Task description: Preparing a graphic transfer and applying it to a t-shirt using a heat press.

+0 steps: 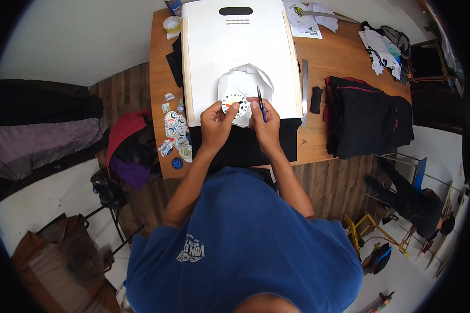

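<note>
My left hand (215, 124) pinches a round white sticker-like disc (237, 97) with dark letters around its rim and an orange mark. My right hand (266, 125) has its thumb and index finger close to the disc's right edge. A slim, dark-pointed tool with a blue handle (262, 111) is held in that hand, tip pointing away from me; I cannot tell whether it is tweezers or small scissors. Beneath both hands lies a crumpled piece of white paper (235, 78) on a white board (203, 57) with a slot handle.
Several round printed stickers (173, 121) lie left of the board on the wooden table (313, 141). Black cloth (245, 148) shows under the board's near edge. To the right are a metal ruler (305, 91) and folded black garments (371, 120). A tape roll (172, 24) sits far left.
</note>
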A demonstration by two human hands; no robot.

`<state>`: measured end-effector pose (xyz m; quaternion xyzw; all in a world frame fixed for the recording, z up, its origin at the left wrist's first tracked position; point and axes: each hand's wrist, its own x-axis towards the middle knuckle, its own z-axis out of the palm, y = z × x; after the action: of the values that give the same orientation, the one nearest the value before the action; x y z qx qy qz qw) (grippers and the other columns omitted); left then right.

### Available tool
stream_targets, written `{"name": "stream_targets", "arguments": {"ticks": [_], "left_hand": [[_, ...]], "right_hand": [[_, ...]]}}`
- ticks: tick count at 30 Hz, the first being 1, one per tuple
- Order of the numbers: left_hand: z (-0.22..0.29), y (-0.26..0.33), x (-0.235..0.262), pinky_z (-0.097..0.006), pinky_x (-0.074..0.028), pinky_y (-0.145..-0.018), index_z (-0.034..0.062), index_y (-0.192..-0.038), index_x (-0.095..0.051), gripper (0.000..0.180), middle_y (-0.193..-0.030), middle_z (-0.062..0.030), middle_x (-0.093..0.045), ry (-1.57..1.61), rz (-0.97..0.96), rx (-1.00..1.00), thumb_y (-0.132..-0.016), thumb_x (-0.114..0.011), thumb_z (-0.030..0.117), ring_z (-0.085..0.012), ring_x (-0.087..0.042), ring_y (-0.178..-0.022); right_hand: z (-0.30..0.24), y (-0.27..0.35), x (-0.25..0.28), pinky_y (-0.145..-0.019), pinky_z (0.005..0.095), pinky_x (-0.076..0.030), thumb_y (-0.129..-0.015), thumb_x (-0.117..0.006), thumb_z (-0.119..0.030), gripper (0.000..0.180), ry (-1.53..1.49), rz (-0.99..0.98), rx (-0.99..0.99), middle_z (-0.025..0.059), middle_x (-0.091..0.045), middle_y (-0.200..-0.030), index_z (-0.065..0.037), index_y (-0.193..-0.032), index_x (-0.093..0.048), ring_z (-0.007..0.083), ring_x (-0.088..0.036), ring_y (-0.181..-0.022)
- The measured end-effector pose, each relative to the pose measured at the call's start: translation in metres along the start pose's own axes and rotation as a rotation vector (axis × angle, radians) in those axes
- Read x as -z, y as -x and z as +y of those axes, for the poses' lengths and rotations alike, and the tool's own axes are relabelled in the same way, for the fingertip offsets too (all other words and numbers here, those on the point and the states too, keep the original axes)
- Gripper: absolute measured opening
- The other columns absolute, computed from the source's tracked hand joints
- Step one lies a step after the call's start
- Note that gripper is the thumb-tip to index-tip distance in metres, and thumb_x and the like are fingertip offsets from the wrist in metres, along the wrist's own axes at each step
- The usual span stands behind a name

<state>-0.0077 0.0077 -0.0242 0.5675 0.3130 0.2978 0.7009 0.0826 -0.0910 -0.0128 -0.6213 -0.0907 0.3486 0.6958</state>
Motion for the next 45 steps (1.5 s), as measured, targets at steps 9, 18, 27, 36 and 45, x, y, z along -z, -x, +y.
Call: {"name": "stream_targets", "arguments": {"ticks": [9, 18, 27, 36, 45], "left_hand": [[-0.005, 0.003, 0.004, -0.019, -0.041, -0.063, -0.0016, -0.095, -0.065, 0.016, -0.083, 0.0001, -0.064, -0.040, -0.096, 0.024, -0.093, -0.063, 0.014, -0.0019, -0.054, -0.073], [-0.008, -0.003, -0.003, -0.020, -0.026, -0.047, 0.0034, -0.077, -0.062, 0.019, -0.065, 0.0080, -0.052, -0.021, 0.015, -0.062, -0.091, -0.065, 0.016, 0.0023, -0.036, -0.055], [0.002, -0.002, -0.005, -0.018, -0.029, -0.048, 0.0023, -0.077, -0.062, 0.019, -0.067, 0.0064, -0.056, 0.020, 0.024, -0.027, -0.092, -0.065, 0.014, 0.0025, -0.040, -0.056], [0.004, -0.002, -0.007, -0.018, -0.032, -0.050, 0.0024, -0.075, -0.060, 0.019, -0.069, 0.0053, -0.056, 0.071, 0.024, -0.031, -0.091, -0.066, 0.010, 0.0019, -0.044, -0.059], [0.005, -0.001, -0.006, -0.018, -0.029, -0.048, 0.0039, -0.071, -0.058, 0.022, -0.066, 0.0069, -0.053, 0.028, 0.022, -0.044, -0.091, -0.066, 0.011, 0.0024, -0.041, -0.058]], "right_hand": [[0.005, 0.006, -0.007, -0.043, 0.0206, -0.024, -0.094, -0.063, -0.017, 0.015, -0.030, -0.052, 0.054, -0.0076, -0.043, -0.060, -0.005, -0.090, -0.057, 0.0010, -0.034, -0.048], [0.009, 0.010, -0.009, -0.044, 0.0215, -0.025, -0.098, -0.057, -0.022, 0.018, 0.017, -0.077, 0.056, -0.0058, -0.040, -0.057, -0.004, -0.094, -0.054, 0.0028, -0.033, -0.047], [0.020, 0.014, -0.008, -0.048, 0.0236, -0.029, -0.106, -0.029, -0.034, 0.038, -0.286, -0.287, 0.068, -0.0022, -0.031, -0.059, -0.004, -0.094, -0.049, 0.0079, -0.028, -0.049], [0.022, 0.014, -0.008, -0.047, 0.0237, -0.029, -0.106, -0.028, -0.035, 0.038, -0.271, -0.289, 0.047, -0.0026, -0.032, -0.059, -0.005, -0.091, -0.048, 0.0075, -0.028, -0.049], [0.026, 0.013, -0.007, -0.047, 0.0234, -0.028, -0.106, -0.030, -0.034, 0.037, -0.278, -0.283, 0.070, -0.0031, -0.031, -0.059, -0.005, -0.092, -0.049, 0.0070, -0.027, -0.048]]}}
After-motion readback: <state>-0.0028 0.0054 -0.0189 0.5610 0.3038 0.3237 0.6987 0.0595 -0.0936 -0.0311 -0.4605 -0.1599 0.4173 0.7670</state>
